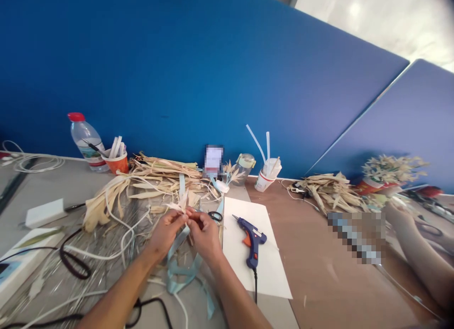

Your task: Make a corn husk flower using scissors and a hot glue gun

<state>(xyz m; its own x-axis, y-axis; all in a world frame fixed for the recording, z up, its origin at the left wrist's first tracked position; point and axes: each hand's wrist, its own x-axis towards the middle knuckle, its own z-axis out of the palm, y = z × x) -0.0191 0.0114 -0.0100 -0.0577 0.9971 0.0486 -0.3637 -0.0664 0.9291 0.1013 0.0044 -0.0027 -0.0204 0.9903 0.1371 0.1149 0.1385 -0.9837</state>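
Near the middle of the head view, my left hand (166, 229) and my right hand (204, 232) meet with fingertips pinched together. Between them is a small flower of pale dried corn husk (182, 201), its pointed petals fanning upward. The fingers cover its base. A light blue ribbon (180, 279) trails in loops below my hands; whether they grip it too I cannot tell. Just beyond my right hand lie black scissor handles (215, 216). Right of that hand, a blue glue gun (253, 244) with an orange trigger rests on white paper (269, 272).
Dried corn husks (166, 167) lie behind my hands. White cables (122, 215) and a power strip (21, 258) occupy the left. A bottle (87, 142) and several cups, one holding glue sticks (267, 144), line the blue partition. A co-worker's arm (414, 248) is at right.
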